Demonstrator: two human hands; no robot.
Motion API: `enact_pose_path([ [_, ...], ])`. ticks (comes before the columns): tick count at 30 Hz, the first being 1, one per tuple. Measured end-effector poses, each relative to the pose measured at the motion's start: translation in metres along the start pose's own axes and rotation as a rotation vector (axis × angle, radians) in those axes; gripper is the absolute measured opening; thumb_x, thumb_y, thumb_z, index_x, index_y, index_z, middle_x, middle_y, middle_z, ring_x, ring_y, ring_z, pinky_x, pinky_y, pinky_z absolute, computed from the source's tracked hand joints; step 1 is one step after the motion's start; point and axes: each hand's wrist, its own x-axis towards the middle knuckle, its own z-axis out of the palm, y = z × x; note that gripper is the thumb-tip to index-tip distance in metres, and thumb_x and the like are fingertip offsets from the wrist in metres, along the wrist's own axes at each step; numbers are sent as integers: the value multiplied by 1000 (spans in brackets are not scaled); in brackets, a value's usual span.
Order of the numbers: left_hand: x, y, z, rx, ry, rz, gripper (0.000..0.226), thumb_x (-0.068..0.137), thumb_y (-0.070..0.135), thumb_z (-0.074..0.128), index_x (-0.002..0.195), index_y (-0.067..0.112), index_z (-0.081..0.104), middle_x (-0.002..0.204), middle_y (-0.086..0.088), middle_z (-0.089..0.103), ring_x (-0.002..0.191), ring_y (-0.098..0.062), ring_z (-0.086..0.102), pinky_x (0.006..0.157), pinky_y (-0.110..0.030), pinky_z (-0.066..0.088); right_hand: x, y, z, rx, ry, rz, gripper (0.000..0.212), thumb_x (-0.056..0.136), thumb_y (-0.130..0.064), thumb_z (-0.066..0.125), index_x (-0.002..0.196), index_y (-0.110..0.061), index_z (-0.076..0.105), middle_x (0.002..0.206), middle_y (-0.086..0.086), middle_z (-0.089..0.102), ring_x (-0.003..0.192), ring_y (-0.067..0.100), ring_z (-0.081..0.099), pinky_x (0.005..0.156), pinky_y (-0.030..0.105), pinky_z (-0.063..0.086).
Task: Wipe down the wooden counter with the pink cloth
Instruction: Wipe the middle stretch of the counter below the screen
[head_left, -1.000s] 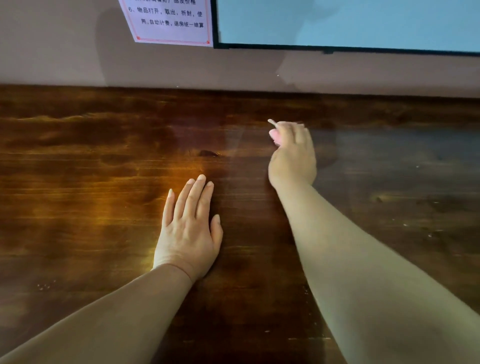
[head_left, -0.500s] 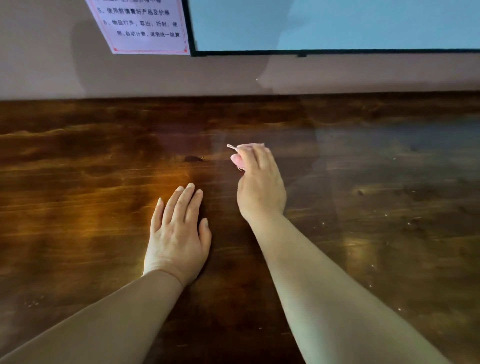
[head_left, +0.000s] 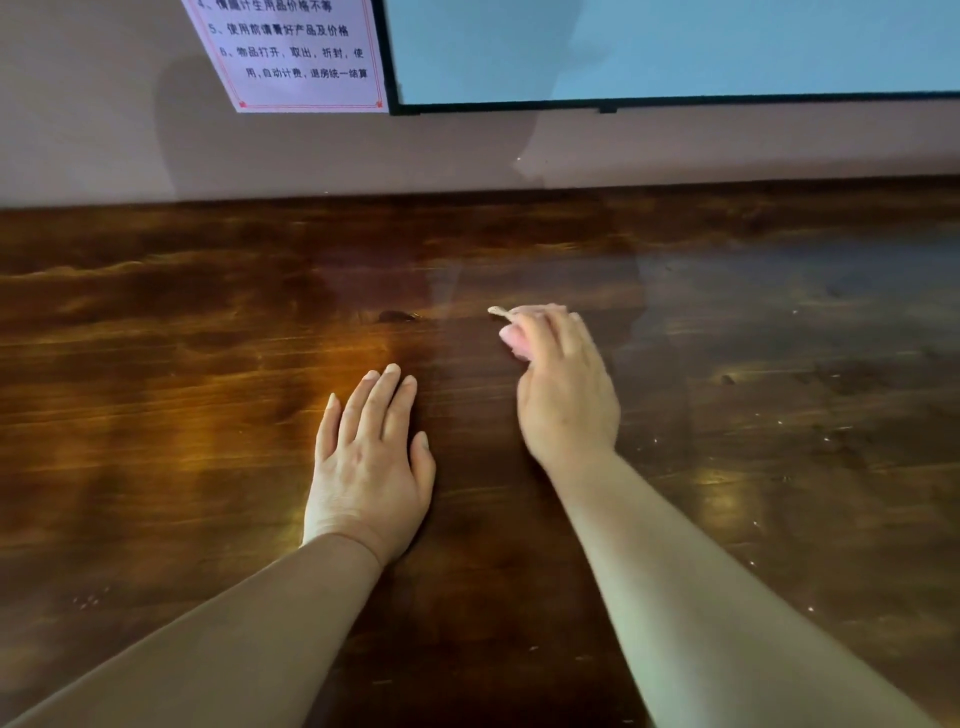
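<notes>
Head view: right hand, fingers curled around pink cloth, presses it on counter mid-width; left hand flat, fingers straight.

Counter glossy dark wood; notice paper
</notes>
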Motion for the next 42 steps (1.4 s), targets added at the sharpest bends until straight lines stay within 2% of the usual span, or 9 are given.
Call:
enact_pose_path([
  [5, 0, -1, 1, -3, -10, -3, 55, 100, 36, 29, 152, 20, 35, 161, 2, 28, 151, -16, 16, 124, -45, 11, 8, 3, -2, -12, 76, 232, 64, 92, 2, 51, 146, -30, 39, 156, -3, 35, 149, 21, 22, 120, 37, 26],
  [11, -1, -1, 1, -11, -2, -3, 55, 100, 35, 32, 152, 18, 35, 161, 1, 28, 151, -17, 17, 124, -45, 10, -32, -3, -1, -44, 5, 1, 52, 99, -3, 46, 145, -27, 43, 155, 0, 38, 150, 24, 25, 120, 40, 30],
  [15, -1, -1, 2, 4, 0, -3, 57, 99, 38, 26, 153, 19, 33, 161, 1, 26, 151, -16, 15, 124, -45, 9, -5, 25, -15, -39, 19, 207, 59, 95, -1, 51, 144, -31, 41, 158, -1, 34, 150, 23, 22, 119, 41, 32],
  [18, -2, -1, 1, 6, -6, -9, 57, 99, 38, 26, 153, 20, 32, 162, 2, 26, 151, -16, 14, 124, -44, 8, -18, 0, -6, -13, 70, 270, 62, 92, 0, 53, 145, -30, 39, 157, -1, 33, 149, 22, 22, 120, 39, 27],
  [24, -1, 0, 0, 1, -4, -13, 57, 99, 38, 27, 153, 20, 33, 162, 2, 25, 151, -15, 13, 124, -43, 7, -63, -3, -8, -8, 4, -40, 51, 96, -7, 39, 142, -28, 48, 151, -4, 44, 146, 22, 32, 120, 38, 31],
  [28, -1, 0, 0, 7, -2, -7, 58, 99, 40, 24, 153, 21, 32, 162, 2, 25, 151, -16, 13, 124, -43, 6, -32, 29, -21, -23, 40, 158, 50, 95, -5, 44, 139, -28, 50, 151, -7, 43, 147, 22, 29, 120, 39, 29],
  [31, -2, -1, 0, 14, -9, -7, 57, 100, 39, 26, 153, 20, 32, 162, 2, 25, 151, -16, 13, 124, -42, 6, -42, 2, -9, -3, 59, 292, 61, 92, 0, 48, 145, -30, 41, 159, -2, 32, 150, 24, 21, 122, 41, 24],
  [36, -1, 0, -2, 0, 0, -8, 55, 100, 36, 31, 152, 18, 35, 161, 1, 28, 151, -17, 16, 124, -45, 9, -84, -8, -7, -30, -23, 28, 57, 97, -6, 44, 148, -29, 39, 159, 0, 35, 150, 23, 24, 122, 37, 25],
  [42, -2, 1, -1, 16, 5, -5, 57, 100, 39, 25, 153, 19, 33, 161, 0, 27, 151, -17, 15, 124, -44, 8, -46, 24, -21, -58, 10, 236, 55, 98, -2, 44, 146, -29, 40, 159, -2, 32, 151, 23, 20, 121, 41, 26],
])
